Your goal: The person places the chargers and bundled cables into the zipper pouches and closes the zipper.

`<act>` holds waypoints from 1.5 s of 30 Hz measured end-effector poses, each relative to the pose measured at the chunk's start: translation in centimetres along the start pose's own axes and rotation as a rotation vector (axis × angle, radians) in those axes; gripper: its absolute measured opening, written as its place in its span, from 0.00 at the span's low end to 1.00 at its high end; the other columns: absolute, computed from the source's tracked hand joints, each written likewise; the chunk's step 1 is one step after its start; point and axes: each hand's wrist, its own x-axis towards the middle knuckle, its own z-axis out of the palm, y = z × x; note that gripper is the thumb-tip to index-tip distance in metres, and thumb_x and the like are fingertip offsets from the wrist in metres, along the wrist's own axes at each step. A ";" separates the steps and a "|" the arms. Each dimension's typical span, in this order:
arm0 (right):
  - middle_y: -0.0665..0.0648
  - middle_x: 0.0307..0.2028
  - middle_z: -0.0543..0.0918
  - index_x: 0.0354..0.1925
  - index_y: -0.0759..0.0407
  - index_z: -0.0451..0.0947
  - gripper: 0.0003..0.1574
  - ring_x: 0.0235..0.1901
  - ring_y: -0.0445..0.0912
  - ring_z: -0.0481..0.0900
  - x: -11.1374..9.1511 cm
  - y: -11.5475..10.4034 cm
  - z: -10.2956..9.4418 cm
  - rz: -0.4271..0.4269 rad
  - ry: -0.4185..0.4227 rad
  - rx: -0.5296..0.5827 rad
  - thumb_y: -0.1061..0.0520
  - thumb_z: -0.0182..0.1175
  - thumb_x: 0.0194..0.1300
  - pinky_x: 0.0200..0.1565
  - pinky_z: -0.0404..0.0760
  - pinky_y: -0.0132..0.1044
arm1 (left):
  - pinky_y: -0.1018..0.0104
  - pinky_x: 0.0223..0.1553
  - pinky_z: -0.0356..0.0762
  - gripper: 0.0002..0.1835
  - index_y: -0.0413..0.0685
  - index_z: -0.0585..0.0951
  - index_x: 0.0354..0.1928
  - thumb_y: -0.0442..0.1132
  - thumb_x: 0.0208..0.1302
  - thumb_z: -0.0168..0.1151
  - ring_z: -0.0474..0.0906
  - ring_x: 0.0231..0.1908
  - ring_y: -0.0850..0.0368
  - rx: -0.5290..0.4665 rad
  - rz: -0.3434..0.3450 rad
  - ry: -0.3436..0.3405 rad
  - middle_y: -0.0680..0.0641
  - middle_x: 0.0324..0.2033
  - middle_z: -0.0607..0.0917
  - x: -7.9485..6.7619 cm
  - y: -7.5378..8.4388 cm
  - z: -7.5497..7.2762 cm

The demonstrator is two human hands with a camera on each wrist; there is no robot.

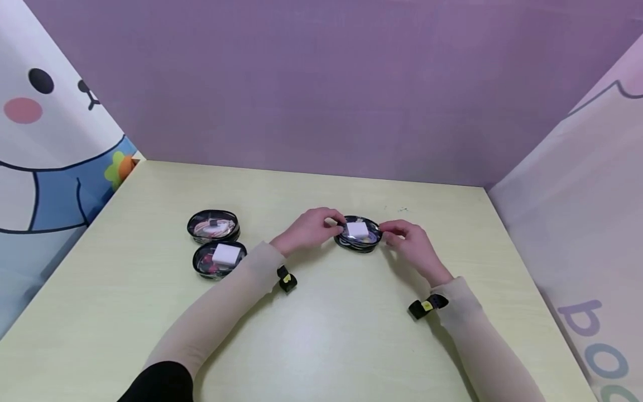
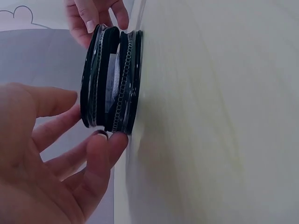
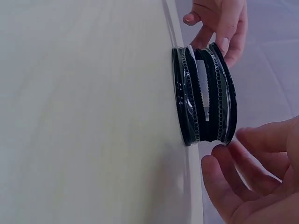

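Observation:
A small oval zip pouch (image 1: 358,237) with black trim and a clear top lies on the table, a white charger block (image 1: 358,230) showing at its top. Its side faces the wrist cameras, with a gap between the zipper edges (image 3: 203,88) and something white inside. My left hand (image 1: 316,228) touches the pouch's left end with relaxed fingertips. At the opposite end, my right hand (image 1: 409,243) rests its fingertips lightly against the rim. Two similar pouches stand to the left: one with a pinkish cable (image 1: 214,226), and a nearer one (image 1: 206,265) with a white block.
The pale wooden table (image 1: 321,346) meets a purple back panel (image 1: 321,89). Printed cloth sides, a cartoon one (image 1: 55,134) at left and a lettered one (image 1: 577,234) at right, border it. My left forearm (image 1: 216,312) passes close to the nearer left pouch.

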 end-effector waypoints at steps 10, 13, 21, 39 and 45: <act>0.69 0.52 0.81 0.58 0.68 0.77 0.20 0.48 0.57 0.83 -0.1 0.2 0.7 0.078 -0.016 0.073 0.65 0.60 0.70 0.45 0.84 0.38 | 0.66 0.40 0.78 0.11 0.49 0.82 0.45 0.42 0.64 0.68 0.82 0.38 0.59 0.008 -0.061 -0.006 0.51 0.42 0.85 -0.1 0.1 0.2; 0.68 0.53 0.81 0.58 0.67 0.77 0.20 0.47 0.56 0.83 -0.1 0.2 0.9 0.087 -0.041 0.073 0.65 0.60 0.70 0.44 0.84 0.37 | 0.65 0.40 0.78 0.11 0.49 0.82 0.45 0.43 0.64 0.69 0.81 0.37 0.58 0.014 -0.064 -0.021 0.51 0.41 0.85 -0.4 0.2 0.0; 0.64 0.50 0.83 0.56 0.66 0.78 0.18 0.45 0.54 0.83 -0.4 0.1 1.4 0.060 -0.085 0.059 0.64 0.62 0.68 0.43 0.84 0.37 | 0.62 0.46 0.77 0.11 0.49 0.82 0.45 0.43 0.63 0.69 0.80 0.40 0.59 0.119 -0.025 -0.069 0.52 0.44 0.82 -1.6 -0.1 -0.6; 0.62 0.50 0.84 0.55 0.66 0.80 0.17 0.47 0.52 0.81 -1.8 -1.0 2.9 -0.022 -0.193 0.064 0.65 0.62 0.68 0.46 0.82 0.36 | 0.56 0.70 0.58 0.20 0.46 0.81 0.61 0.30 0.67 0.59 0.61 0.71 0.49 0.456 0.427 -0.239 0.48 0.70 0.70 -4.6 0.7 -1.4; 0.64 0.49 0.83 0.54 0.68 0.79 0.16 0.47 0.56 0.82 -1.9 -0.8 3.2 -0.023 -0.211 0.110 0.67 0.61 0.68 0.48 0.83 0.40 | 0.57 0.70 0.59 0.20 0.46 0.80 0.61 0.29 0.68 0.57 0.61 0.71 0.51 0.476 0.449 -0.287 0.50 0.68 0.72 -5.4 0.7 -1.5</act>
